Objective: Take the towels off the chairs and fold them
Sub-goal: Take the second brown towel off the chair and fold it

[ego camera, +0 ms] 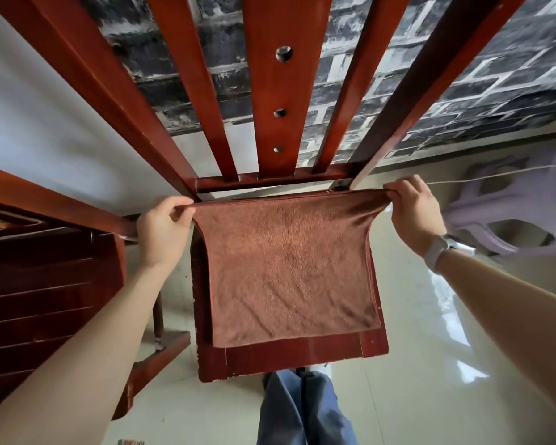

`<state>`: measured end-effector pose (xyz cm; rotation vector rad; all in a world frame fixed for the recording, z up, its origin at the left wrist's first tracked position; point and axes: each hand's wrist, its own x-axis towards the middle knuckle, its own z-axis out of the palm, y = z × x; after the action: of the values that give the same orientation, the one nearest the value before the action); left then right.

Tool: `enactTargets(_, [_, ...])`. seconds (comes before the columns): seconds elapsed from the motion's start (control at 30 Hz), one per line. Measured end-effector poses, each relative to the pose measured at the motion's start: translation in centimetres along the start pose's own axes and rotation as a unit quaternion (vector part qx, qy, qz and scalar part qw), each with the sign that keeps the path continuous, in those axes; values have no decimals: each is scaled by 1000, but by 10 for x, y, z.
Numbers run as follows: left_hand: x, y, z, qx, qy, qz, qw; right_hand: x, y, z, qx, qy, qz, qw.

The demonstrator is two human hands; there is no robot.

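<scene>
Towel: a brown terry towel (289, 271) spread flat over the seat of a red-brown wooden chair (302, 354), covering most of the seat; a strip of bare seat shows along the near edge and down the left side.
Towel's axis: close to square, so no clear long axis; its far edge runs left to right and is pulled taut, and the body hangs from that edge toward the near side of the seat.
Towel's edges: the far edge lies just below the chair's back rail; the near edge lies flat and slightly wavy, short of the seat's front.
Left grip: the left hand (162, 226) pinches the far-left corner of the towel, thumb and fingers curled round the hem.
Right grip: the right hand (413, 210) pinches the far-right corner the same way; a pale watch (443, 252) sits on that wrist.
Towel relative to the grips: it is stretched between the two hands, and everything but the two far corners lies nearer than the hands.
Around: a second dark wooden chair (45, 284) stands to the left, a pale lilac plastic stool (520, 213) lies to the right on the glossy tiled floor (430, 380), and blue trouser legs (302, 409) show at the near edge.
</scene>
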<state>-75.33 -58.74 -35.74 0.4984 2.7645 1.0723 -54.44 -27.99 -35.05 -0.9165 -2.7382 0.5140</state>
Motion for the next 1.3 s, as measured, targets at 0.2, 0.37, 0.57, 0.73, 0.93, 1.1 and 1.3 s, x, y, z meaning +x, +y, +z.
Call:
enactTargets(0.2, [-50,-26,-16,84,-76,99,989,-50,18,-2,-29,-54,-110,992])
enactTargets(0.37, [-107,-52,-19,166,-138,143,966,-108,38,6,-32,-103,-162,981])
enactTargets(0.57, [-158,-72,-8,188,-141,215,948,-164,58,16,-41,-98,-157,982])
enactTargets(0.73, [-184,-80,2,239,-170,219,931,-196,67,28,-77,-109,-176,975])
enactTargets(0.93, [-199,-104,25,257,-208,179,926,-208,74,55,-86,-149,-145,974])
enactTargets(1.1, [-206,-102,30,222,-189,178,940,-217,78,59,-80,-149,-118,979])
enactTargets(1.3, [-209,-100,32,271,-181,159,932,-227,82,61,-112,-137,-158,972])
